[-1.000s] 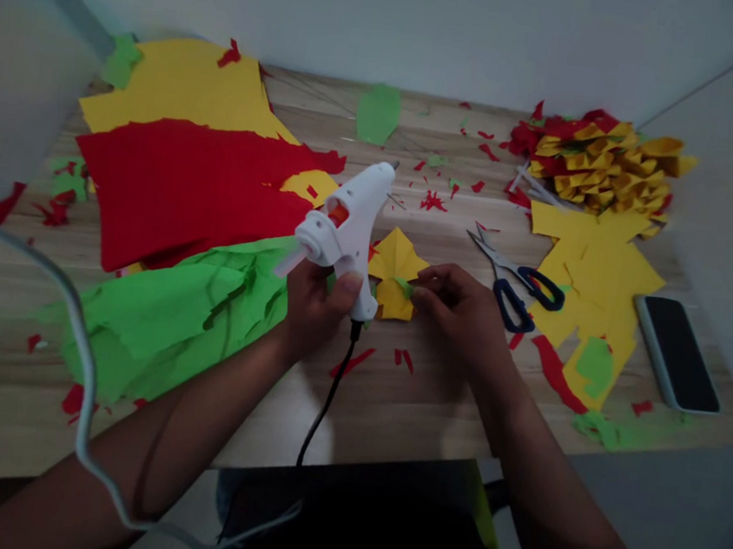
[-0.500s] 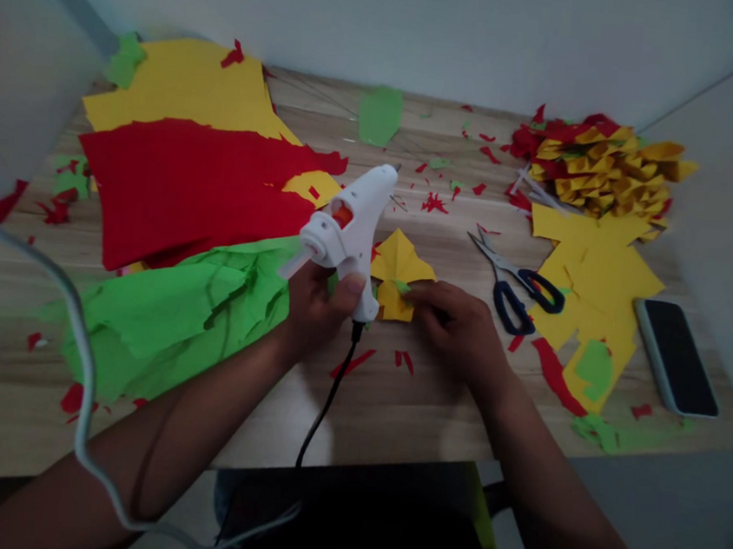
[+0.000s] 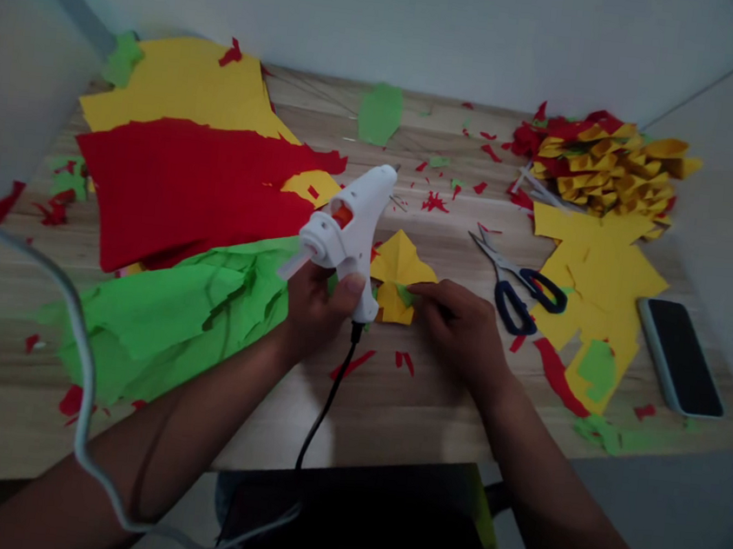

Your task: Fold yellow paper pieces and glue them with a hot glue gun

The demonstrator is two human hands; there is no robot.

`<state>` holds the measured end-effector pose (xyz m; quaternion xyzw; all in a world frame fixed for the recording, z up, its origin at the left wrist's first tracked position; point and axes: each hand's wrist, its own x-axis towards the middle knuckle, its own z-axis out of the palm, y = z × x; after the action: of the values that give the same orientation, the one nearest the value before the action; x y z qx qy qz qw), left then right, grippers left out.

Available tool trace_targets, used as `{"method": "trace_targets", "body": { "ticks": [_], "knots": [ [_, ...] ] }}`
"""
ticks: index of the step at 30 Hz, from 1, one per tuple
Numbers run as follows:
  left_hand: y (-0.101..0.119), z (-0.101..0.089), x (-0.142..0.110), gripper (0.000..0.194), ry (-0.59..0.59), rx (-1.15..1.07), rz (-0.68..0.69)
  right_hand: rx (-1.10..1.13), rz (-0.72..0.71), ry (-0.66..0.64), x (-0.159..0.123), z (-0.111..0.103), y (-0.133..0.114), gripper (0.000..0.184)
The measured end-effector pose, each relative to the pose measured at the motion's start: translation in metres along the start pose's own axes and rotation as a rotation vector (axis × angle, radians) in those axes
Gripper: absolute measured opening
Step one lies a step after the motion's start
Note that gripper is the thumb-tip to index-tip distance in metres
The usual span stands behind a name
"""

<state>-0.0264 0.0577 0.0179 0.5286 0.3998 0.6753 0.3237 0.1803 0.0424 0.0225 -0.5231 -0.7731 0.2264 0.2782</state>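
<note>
My left hand [image 3: 322, 309] is wrapped round the handle of a white hot glue gun [image 3: 351, 229], whose nozzle points up and away. An orange-red part shows in its body, and a clear glue stick sticks out at the back. Just right of the gun lies a yellow folded paper piece [image 3: 399, 259] with pointed petal-like corners, partly hidden by the gun. At its lower right, my right hand [image 3: 462, 328] has its fingers closed in a pinch at a small green paper piece [image 3: 405, 295] lying against the yellow. The other fingers are curled under.
Scissors [image 3: 513, 281] lie right of my right hand, beside yellow sheets [image 3: 603, 264] and a phone [image 3: 680, 355]. A heap of folded yellow paper [image 3: 619, 174] stands behind. Red [image 3: 205, 188] and green paper [image 3: 172, 315] spread left. A white cable [image 3: 87, 367] crosses my left forearm.
My right fingertips have shifted very slightly at the green piece, which shows a little lower and darker. The glue gun and my left hand look unmoved.
</note>
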Motion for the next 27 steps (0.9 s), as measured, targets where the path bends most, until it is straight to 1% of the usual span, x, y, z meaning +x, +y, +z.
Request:
{"method": "trace_targets", "body": {
  "ticks": [2,6,8,10,13,15,17,20,22,23,25,27],
  "knots": [
    [0.000,0.000,0.001,0.043,-0.005,0.003,-0.001,0.020,-0.007,0.021,0.000,0.000,0.000,0.027],
    [0.003,0.001,0.002,0.044,-0.010,0.026,0.003,-0.008,-0.050,-0.051,-0.001,-0.001,-0.002,0.030],
    [0.003,0.001,0.003,0.046,0.009,0.051,-0.023,-0.003,-0.048,-0.047,-0.002,-0.001,-0.002,0.031],
    [0.003,0.001,0.002,0.047,0.018,0.056,-0.042,0.018,-0.015,0.021,-0.003,0.000,-0.001,0.030],
    [0.001,-0.001,0.002,0.046,0.030,0.065,-0.010,0.034,0.083,0.142,-0.004,0.001,-0.001,0.028],
    [0.002,-0.001,0.003,0.046,0.034,0.096,0.039,0.048,0.130,0.177,-0.004,0.001,-0.001,0.026],
    [0.007,0.000,0.007,0.044,0.018,0.130,0.068,0.053,0.135,0.173,-0.004,0.001,-0.001,0.025],
    [0.028,0.002,0.018,0.041,-0.057,0.166,0.054,0.046,0.115,0.153,-0.006,0.002,0.000,0.024],
    [0.049,-0.001,0.024,0.040,-0.108,0.193,0.053,0.053,0.091,0.176,-0.009,0.002,0.000,0.023],
    [0.062,-0.006,0.026,0.039,-0.123,0.218,0.057,0.059,0.079,0.196,-0.010,0.002,-0.001,0.023],
    [0.086,-0.023,0.027,0.036,-0.096,0.323,0.103,0.071,0.059,0.239,-0.013,0.001,-0.001,0.023],
    [0.108,-0.051,0.023,0.033,-0.026,0.490,0.178,0.073,0.042,0.259,-0.015,0.000,-0.002,0.023]
  ]
}}
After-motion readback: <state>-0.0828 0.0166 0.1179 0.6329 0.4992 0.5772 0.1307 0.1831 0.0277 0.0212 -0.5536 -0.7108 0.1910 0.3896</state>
